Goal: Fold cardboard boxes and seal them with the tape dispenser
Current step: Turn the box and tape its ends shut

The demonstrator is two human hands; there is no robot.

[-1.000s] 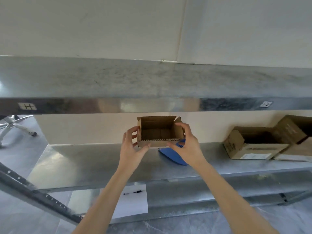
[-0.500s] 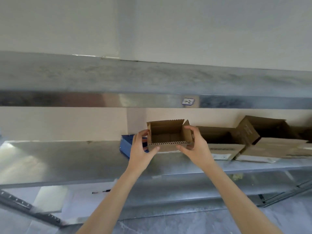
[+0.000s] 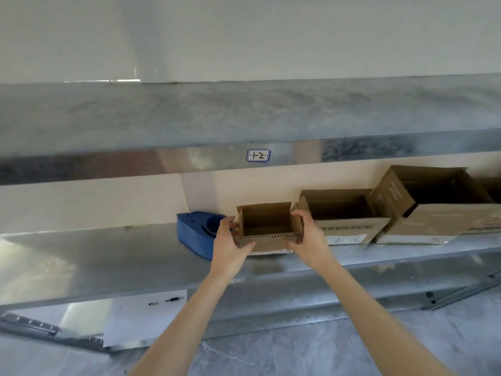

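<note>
Head view: you are holding the small cardboard box (image 3: pixel 267 229) between both hands, and you are carrying it rightward along the shelf (image 3: pixel 108 256). A second ago the blue tape dispenser (image 3: pixel 195 234) was lying under your right grip; now it is sitting just outside your left grip, partly hidden behind those fingers. The two larger open boxes (image 3: pixel 341 215), well off to the right before, are now just beyond your right grip.

Your left hand (image 3: pixel 230 246) is curling round the box's left wall with the thumb on the front face. Your right hand (image 3: pixel 307 241) is clasping the right wall the same way. Both grips are closed on the box.

The box is standing upright with its mouth open and the top flaps unfolded. It is sitting low over the shelf, but I cannot tell whether it is resting on it. By my reading you are lining it up beside the others, so the top is not yet closed and taped, and the dispenser is getting farther from your reach.
</note>
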